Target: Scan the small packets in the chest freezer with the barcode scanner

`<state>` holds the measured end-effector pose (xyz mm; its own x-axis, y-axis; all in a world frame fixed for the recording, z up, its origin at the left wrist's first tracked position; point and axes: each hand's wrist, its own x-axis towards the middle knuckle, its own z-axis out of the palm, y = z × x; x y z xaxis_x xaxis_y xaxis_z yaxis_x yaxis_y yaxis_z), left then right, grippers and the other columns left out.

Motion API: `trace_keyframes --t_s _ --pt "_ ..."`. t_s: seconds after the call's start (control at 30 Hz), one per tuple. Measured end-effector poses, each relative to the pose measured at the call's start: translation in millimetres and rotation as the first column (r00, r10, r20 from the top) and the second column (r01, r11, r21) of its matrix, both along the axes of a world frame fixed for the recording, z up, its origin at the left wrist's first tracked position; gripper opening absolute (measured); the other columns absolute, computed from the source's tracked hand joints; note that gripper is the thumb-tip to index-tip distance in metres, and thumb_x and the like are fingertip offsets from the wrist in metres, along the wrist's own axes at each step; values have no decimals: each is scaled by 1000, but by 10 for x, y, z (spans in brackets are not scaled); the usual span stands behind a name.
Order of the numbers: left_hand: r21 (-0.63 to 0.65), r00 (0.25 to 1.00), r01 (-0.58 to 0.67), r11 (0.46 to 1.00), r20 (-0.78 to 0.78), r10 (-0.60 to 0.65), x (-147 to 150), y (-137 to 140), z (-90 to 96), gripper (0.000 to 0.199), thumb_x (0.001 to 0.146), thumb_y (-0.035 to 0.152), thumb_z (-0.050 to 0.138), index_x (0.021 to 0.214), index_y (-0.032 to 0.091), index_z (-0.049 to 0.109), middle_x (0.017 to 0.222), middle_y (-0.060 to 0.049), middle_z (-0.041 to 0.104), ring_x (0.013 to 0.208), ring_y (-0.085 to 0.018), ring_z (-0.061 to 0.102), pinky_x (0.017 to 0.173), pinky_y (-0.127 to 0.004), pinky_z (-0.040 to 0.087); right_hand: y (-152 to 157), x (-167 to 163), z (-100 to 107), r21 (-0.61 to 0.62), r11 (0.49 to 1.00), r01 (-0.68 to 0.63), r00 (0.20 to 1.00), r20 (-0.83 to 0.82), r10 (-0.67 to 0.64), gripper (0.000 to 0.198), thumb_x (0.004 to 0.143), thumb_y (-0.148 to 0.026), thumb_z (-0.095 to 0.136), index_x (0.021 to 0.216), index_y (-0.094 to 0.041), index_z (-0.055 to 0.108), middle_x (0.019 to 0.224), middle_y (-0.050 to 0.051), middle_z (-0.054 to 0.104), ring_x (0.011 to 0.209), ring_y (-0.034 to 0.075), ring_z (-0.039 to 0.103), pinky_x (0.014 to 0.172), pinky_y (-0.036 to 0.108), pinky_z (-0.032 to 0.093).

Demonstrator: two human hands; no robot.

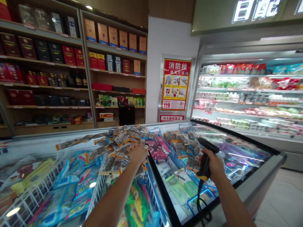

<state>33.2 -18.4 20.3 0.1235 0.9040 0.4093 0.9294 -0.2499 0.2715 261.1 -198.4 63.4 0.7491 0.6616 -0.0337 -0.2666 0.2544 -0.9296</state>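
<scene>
In my right hand (214, 164) is a black handheld barcode scanner (205, 160) with a yellow patch near the base of its grip. Its head points up and left, and a black cable (200, 201) hangs down from it. My left hand (137, 153) reaches out onto a loose pile of small clear packets with orange edges (121, 137); its fingers are slightly spread over them. The pile lies across the glass top of a chest freezer (163, 195). A second heap of similar packets (183, 145) lies to the right, between my hands.
Wire baskets (96, 186) inside the freezer hold blue bags (73, 186) and green bags (138, 201). A black frame bar (161, 186) divides the freezer top. Behind stand shelves of boxed goods (113, 36), a red poster (175, 83) and a lit refrigerated display (251, 91).
</scene>
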Motion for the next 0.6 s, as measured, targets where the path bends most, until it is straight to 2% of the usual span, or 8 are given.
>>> trace_keyframes --t_s 0.13,0.23,0.3,0.37,0.47,0.6 --pt "-23 994 86 996 -70 -87 -171 73 48 33 77 36 39 101 24 58 116 -9 51 112 -28 38 90 -49 27 11 -35 -15 -20 999 -31 1000 -1 31 23 58 -35 64 65 -16 53 41 -3 54 33 12 49 30 22 39" --pt "14 998 -37 999 -50 38 -299 96 142 36 76 37 40 102 19 56 111 -13 52 106 -29 43 85 -44 33 23 -45 -43 -25 999 -42 999 13 43 23 59 -36 64 65 -17 53 42 -3 55 34 12 49 29 22 39" --pt "-28 989 -146 989 -31 145 -348 95 193 45 72 46 44 102 14 55 108 -17 52 104 -34 44 82 -46 33 35 -52 -63 -20 998 -55 998 19 55 22 59 -36 64 66 -17 53 42 -3 55 34 12 49 29 21 38" --pt "-104 986 -166 981 -42 163 -358 95 221 51 67 51 49 101 13 55 107 -20 53 104 -37 44 81 -48 32 50 -68 -76 -22 997 -68 997 20 68 22 60 -36 63 65 -17 53 41 -3 54 33 12 48 28 21 37" --pt "-150 996 -84 985 -46 78 -322 120 236 53 60 49 57 100 14 54 105 -20 54 104 -37 44 82 -47 32 76 -113 -80 -34 996 -83 996 16 83 21 62 -35 61 61 -16 52 40 -2 54 32 12 48 28 22 37" --pt "-114 985 116 987 143 -100 -201 189 294 50 56 30 65 100 14 49 106 -16 51 97 -26 50 79 -34 37 123 -184 -74 -33 991 -132 991 33 133 21 63 -35 60 60 -16 51 38 -2 53 31 12 48 28 22 37"
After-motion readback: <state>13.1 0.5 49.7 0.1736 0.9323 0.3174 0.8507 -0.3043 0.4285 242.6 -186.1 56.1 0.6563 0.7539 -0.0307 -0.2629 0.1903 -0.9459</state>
